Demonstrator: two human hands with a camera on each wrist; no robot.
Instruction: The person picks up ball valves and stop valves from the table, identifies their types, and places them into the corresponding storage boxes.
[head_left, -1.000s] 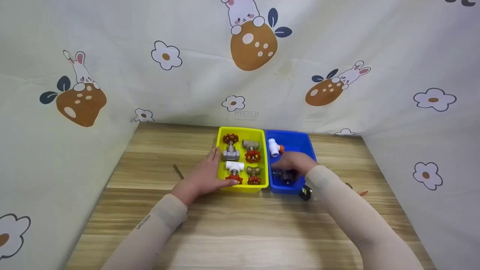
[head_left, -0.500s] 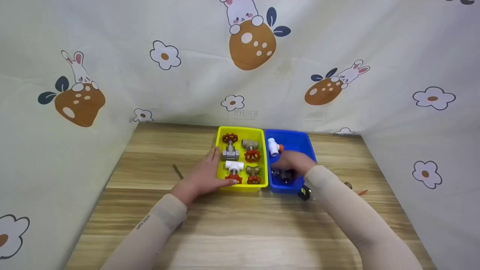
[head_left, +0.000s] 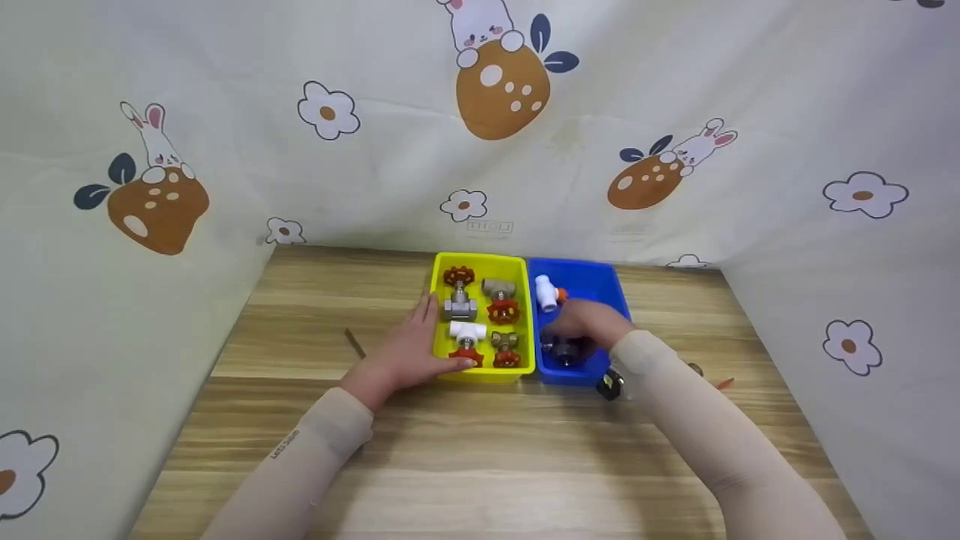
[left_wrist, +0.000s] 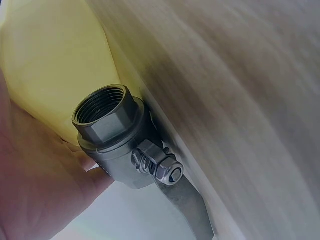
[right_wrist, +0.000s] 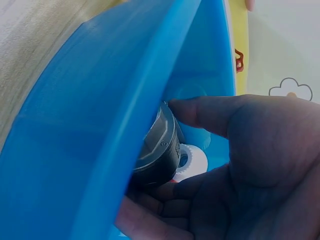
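Note:
In the head view my right hand (head_left: 589,324) reaches into the blue bin (head_left: 622,296) and grips a dark metal valve (head_left: 565,352). The right wrist view has the thumb on one side of the valve's hexagonal end, with the other fingers curled under it. My left hand (head_left: 409,349) rests along the left side of the yellow bin (head_left: 487,376), fingers extended, thumb over the near rim. Beside that bin the left wrist view shows a ball valve (left_wrist: 120,140) with a lever handle, next to the left palm. A white valve (head_left: 547,294) with an orange handle lies farther back in the blue bin.
Several valves with red handwheels lie in the yellow bin, among them a white one (head_left: 467,332) and a brass one (head_left: 505,343). A black object (head_left: 609,384) is beside the right sleeve. An orange piece (head_left: 725,383) lies farther right on the wooden table (head_left: 480,465).
Gripped in the right hand, the dark valve shifts slightly left inside the blue bin. The left hand stays put against the yellow bin.

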